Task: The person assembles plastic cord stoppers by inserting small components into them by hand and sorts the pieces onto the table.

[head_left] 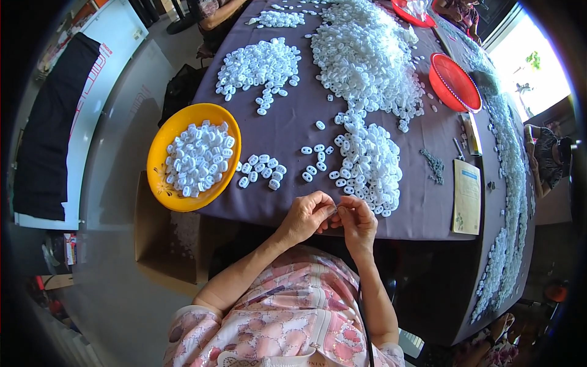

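At the table's near edge my left hand [309, 215] and my right hand [358, 224] meet, thumbs and fingers pinched together. A pale bit shows between the fingertips, too small and covered to name. Just beyond my right hand lies a heap of small white oval plastic pieces with two dark holes [372, 165]. Several loose white pieces [321, 156] are scattered beyond my left hand, and a small cluster of white pieces [262, 170] lies farther left. A yellow bowl [160, 183] filled with the same pieces stands at the table's left edge.
A large white heap [361, 55] and a smaller heap [260, 66] cover the far table. To the right are a red basket [454, 82], grey-green strands [434, 165] and a tan booklet [466, 202]. A cardboard box [153, 244] stands below the bowl. Other people sit at the far side and right.
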Available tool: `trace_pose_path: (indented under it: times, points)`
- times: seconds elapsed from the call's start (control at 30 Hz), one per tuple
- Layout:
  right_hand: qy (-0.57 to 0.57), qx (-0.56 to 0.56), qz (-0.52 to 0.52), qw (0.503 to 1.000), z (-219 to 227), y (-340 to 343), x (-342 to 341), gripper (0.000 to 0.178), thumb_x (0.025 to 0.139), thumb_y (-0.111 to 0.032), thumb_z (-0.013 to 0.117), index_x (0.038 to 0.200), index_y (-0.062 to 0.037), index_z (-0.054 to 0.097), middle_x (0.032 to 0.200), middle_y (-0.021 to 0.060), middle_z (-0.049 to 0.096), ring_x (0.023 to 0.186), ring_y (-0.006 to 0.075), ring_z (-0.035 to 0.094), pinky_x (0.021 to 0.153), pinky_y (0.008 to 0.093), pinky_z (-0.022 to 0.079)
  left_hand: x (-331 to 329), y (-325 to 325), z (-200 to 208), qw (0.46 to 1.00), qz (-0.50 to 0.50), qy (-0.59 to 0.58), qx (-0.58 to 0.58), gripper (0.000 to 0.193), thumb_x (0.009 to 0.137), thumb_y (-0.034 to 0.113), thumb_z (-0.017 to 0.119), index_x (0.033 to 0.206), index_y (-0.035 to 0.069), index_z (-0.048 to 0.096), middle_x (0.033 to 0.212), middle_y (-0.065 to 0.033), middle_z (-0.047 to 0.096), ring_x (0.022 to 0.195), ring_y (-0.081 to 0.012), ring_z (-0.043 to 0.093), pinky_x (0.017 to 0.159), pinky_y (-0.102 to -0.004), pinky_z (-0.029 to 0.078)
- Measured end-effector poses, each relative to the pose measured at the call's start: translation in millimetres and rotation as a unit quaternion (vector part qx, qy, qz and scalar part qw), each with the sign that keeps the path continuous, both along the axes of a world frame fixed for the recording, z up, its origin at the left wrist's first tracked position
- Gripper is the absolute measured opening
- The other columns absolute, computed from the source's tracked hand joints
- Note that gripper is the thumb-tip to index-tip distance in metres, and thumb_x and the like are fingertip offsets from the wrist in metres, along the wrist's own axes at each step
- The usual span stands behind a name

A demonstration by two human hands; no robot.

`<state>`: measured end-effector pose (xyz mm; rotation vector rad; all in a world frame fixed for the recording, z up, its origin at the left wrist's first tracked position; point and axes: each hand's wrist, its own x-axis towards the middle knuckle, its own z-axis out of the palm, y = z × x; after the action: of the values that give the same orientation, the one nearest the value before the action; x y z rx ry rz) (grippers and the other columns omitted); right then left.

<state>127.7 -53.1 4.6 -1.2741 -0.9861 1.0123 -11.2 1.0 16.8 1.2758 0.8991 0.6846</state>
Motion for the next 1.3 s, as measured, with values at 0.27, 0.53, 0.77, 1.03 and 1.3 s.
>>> trace_pose_path:
  times: [0.27,0.53,0.77,1.03,1.3]
  points:
    - [-0.139,0.023,0.022,0.990,8,2,7,0.013,0.086,0.006,0.054,0.097,-0.0006,0.059,0.080,0.0026,0.061,0.062,0.0070,0.058,0.056,0.0207,0.049,2,0,4,1.000,-0.008,0.016,0.002,0.010,0.090,0.011,0.057,0.086,0.002,0.059,0.065,0.0008,0.057,0.053,-0.0039,0.051,0.045,-0.0198,0.043]
    - [-0.222,0.046,0.075,0.971,13,8,14,0.015,0.084,0.006,0.055,0.097,-0.0008,0.056,0.078,0.0059,0.061,0.063,0.0100,0.059,0.053,0.0226,0.049,6,0,0,1.000,0.008,0.010,-0.007,0.009,0.089,0.009,0.056,0.085,0.001,0.059,0.063,-0.0003,0.058,0.050,-0.0043,0.051,0.043,-0.0210,0.044]
    - [-0.006,0.005,0.026,1.000,1,3,10,0.021,0.084,0.008,0.056,0.103,0.0000,0.054,0.080,0.0048,0.062,0.064,0.0084,0.059,0.058,0.0206,0.050,3,-1,2,0.999,0.006,-0.006,-0.035,0.011,0.089,0.011,0.057,0.086,0.001,0.060,0.064,0.0000,0.058,0.050,-0.0036,0.051,0.042,-0.0193,0.043]
    - [-0.035,0.003,0.023,0.999,0,3,11,0.017,0.083,0.008,0.057,0.098,0.0001,0.057,0.079,0.0045,0.060,0.064,0.0087,0.060,0.058,0.0208,0.051,4,-1,3,1.000,0.002,-0.001,-0.029,0.011,0.089,0.011,0.058,0.087,0.000,0.061,0.065,-0.0006,0.059,0.052,-0.0042,0.052,0.044,-0.0196,0.044]
    - [-0.147,0.052,0.041,0.987,7,6,11,0.013,0.082,0.008,0.056,0.092,0.0006,0.055,0.078,0.0044,0.058,0.062,0.0095,0.058,0.054,0.0236,0.048,4,0,4,0.998,-0.009,0.001,-0.057,0.012,0.089,0.011,0.058,0.085,0.001,0.061,0.063,0.0000,0.059,0.051,-0.0047,0.052,0.044,-0.0199,0.044]
